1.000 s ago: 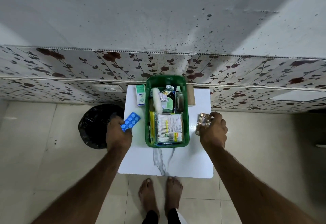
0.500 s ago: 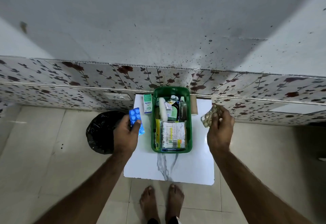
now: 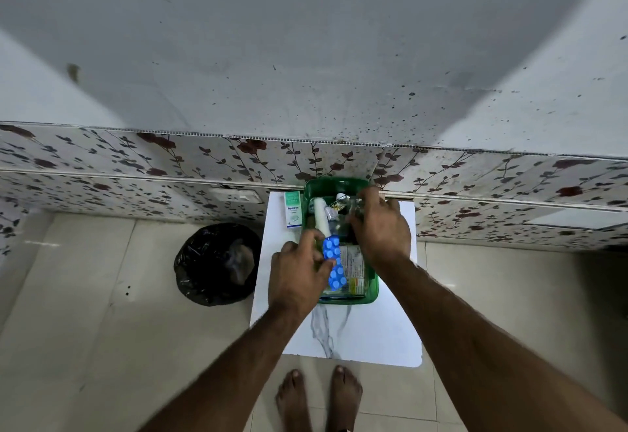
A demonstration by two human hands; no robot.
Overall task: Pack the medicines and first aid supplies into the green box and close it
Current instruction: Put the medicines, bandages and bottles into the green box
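My left hand (image 3: pixel 297 273) pinches the blue strip (image 3: pixel 332 261) over the box (image 3: pixel 372 290) at 12 o'clock on the desk (image 3: pixel 356 336). It looks light and bendy, so I hold its edge. The right hand (image 3: pixel 380 227) is inside the box; I cannot tell its grip.

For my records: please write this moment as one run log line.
left hand: lowering blue blister pack into green box | right hand: inside box | unpacked: small carton
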